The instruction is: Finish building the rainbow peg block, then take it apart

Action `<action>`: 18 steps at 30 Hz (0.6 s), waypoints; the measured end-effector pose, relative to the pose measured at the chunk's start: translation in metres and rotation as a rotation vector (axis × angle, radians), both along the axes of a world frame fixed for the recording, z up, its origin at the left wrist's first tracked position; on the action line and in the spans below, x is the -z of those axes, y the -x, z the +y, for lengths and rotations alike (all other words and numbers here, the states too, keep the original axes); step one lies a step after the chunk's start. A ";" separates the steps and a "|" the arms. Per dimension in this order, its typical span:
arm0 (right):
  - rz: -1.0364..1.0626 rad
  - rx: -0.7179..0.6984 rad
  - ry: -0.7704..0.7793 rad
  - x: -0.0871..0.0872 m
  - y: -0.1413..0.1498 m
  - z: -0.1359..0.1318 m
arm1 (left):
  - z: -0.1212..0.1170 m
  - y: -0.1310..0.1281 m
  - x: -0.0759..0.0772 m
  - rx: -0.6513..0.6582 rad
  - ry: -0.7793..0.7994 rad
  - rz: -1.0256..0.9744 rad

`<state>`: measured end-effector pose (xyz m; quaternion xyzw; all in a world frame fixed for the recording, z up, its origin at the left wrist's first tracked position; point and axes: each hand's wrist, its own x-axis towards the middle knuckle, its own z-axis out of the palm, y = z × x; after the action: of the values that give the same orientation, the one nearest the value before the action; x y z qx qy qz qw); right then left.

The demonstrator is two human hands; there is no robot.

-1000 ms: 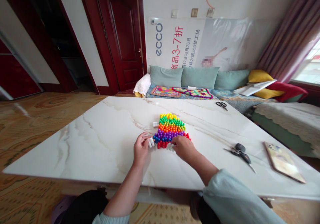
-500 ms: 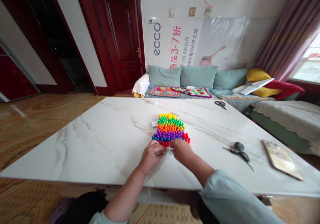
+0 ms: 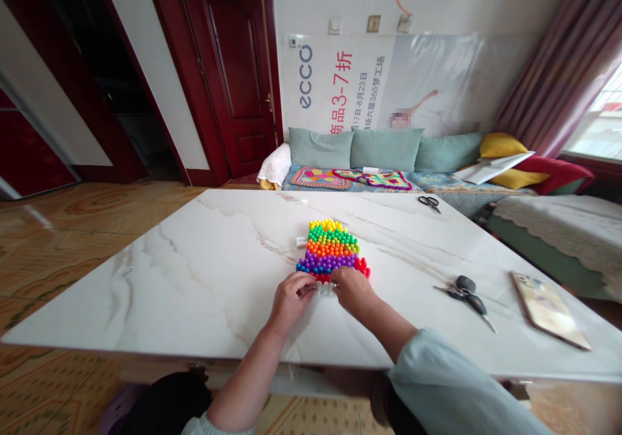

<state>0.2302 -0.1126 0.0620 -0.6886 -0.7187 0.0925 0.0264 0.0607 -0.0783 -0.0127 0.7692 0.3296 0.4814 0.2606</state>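
Observation:
A mat of small plastic beads [image 3: 332, 247] lies on the white marble table [image 3: 204, 273], banded yellow, green, orange, purple and red from far to near. My left hand [image 3: 290, 302] and my right hand [image 3: 354, 291] meet at its near red edge, fingers curled. Between the fingertips sit small white bead pieces [image 3: 324, 288], pinched by both hands. A white piece [image 3: 302, 241] sticks out at the mat's left side.
Keys with a black fob [image 3: 466, 293] and a phone [image 3: 549, 310] lie on the table to the right; scissors [image 3: 429, 202] lie at the far edge. A sofa with cushions [image 3: 383, 156] stands behind the table, a dark red door [image 3: 233, 72] at the back left.
My left hand has moved right from beside the mat to its near edge, meeting the right hand. The white pieces it carried now sit between both sets of fingertips.

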 end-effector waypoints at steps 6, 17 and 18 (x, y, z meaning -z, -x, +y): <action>-0.004 -0.009 -0.014 0.004 0.000 0.001 | -0.002 0.000 -0.003 -0.019 0.003 0.010; -0.010 0.037 0.012 -0.004 -0.001 -0.002 | -0.013 -0.001 -0.014 0.089 0.134 -0.091; -0.015 0.039 0.017 -0.005 -0.001 -0.003 | -0.014 -0.001 -0.015 0.097 0.146 -0.093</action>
<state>0.2308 -0.1154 0.0667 -0.7033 -0.7046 0.0928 0.0171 0.0619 -0.0918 0.0027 0.7400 0.3139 0.4780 0.3540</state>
